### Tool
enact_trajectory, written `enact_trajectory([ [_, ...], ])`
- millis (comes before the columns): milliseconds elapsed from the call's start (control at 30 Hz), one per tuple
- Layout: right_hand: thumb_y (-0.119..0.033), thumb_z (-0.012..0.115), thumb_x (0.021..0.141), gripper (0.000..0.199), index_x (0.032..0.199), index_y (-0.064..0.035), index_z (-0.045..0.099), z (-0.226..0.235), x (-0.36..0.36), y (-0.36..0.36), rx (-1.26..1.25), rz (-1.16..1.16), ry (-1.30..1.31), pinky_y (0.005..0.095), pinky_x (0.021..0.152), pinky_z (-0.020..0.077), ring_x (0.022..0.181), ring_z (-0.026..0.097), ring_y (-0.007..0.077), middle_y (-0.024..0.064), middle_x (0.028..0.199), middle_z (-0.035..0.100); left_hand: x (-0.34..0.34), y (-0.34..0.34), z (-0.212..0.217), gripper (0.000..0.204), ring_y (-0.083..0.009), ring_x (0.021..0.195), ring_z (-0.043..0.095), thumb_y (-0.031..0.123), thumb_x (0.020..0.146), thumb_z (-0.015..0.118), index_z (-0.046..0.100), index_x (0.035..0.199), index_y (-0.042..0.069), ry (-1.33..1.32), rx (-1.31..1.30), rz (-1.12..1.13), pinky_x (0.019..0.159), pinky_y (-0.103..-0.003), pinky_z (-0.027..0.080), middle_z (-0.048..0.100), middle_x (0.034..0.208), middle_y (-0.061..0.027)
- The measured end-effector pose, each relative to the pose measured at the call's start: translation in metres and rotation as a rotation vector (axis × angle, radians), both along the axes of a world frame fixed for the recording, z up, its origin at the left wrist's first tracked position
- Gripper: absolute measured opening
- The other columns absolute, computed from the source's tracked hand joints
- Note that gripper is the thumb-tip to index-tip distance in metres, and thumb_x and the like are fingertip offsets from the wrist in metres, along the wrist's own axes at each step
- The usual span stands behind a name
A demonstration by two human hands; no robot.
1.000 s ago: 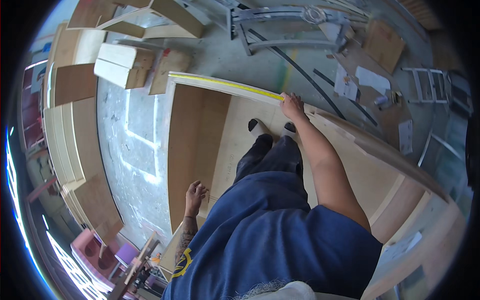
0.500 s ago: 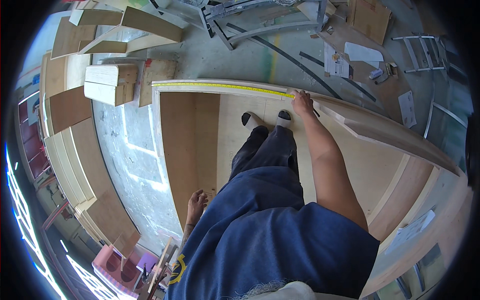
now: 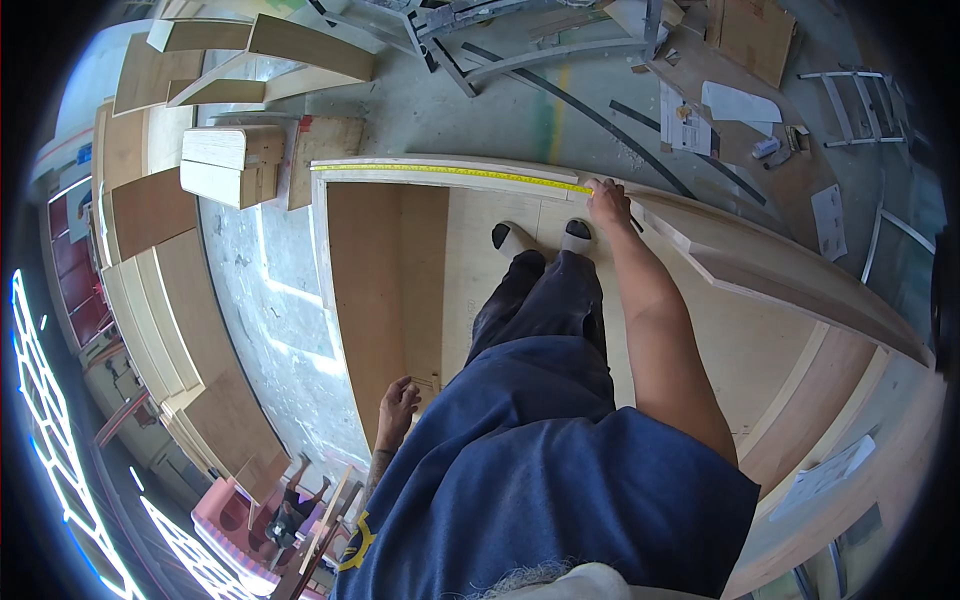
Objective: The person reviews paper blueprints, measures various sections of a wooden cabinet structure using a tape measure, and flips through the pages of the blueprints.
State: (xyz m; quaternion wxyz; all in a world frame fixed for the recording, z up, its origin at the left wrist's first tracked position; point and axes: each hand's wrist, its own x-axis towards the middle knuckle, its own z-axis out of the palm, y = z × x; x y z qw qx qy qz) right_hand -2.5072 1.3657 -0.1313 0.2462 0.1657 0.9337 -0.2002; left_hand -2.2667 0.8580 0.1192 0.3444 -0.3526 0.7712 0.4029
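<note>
A yellow tape measure (image 3: 450, 176) runs along the top of a pale wooden rail, from its left corner to my right hand. My right hand (image 3: 608, 204) is closed at the right end of the tape, pressed against the rail. A thin dark stick-like thing (image 3: 637, 225) pokes out beside that hand; its kind is too small to tell. My left hand (image 3: 399, 400) hangs low beside my body, fingers loosely bent and apart, holding nothing. Around my legs stands a large wooden frame box (image 3: 365, 290) with a plywood floor, on which my socked feet rest.
Wooden panels (image 3: 165, 330) lie stacked on the left, and a small wooden box (image 3: 230, 165) sits near the far left corner. Beyond the rail are dark metal strips (image 3: 590, 125), cardboard (image 3: 750, 40) and a metal ladder-like frame (image 3: 850, 110). Another person (image 3: 290, 515) is at the lower left.
The view has shifted slightly, moving the scene a little to the right. Both hands keep nearly the same pose, and another person has come into sight at the lower left.
</note>
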Motion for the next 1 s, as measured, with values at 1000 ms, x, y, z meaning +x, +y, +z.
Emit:
enact_trajectory([
  [1000,-0.036,0.060,0.093,0.029,0.112,-0.0198,0.073,0.052,0.040,-0.028,-0.302,-0.051,0.106,0.0488,0.088,0.0558,0.102,0.070,0.0363,0.0149,0.107,0.074,0.051,0.078,-0.029,0.046,-0.0168,0.093,0.068,0.023,0.104,0.059,0.053,0.140,-0.004,0.100,0.091,0.056,0.078,-0.029,0.055,0.069,0.109,-0.0089],
])
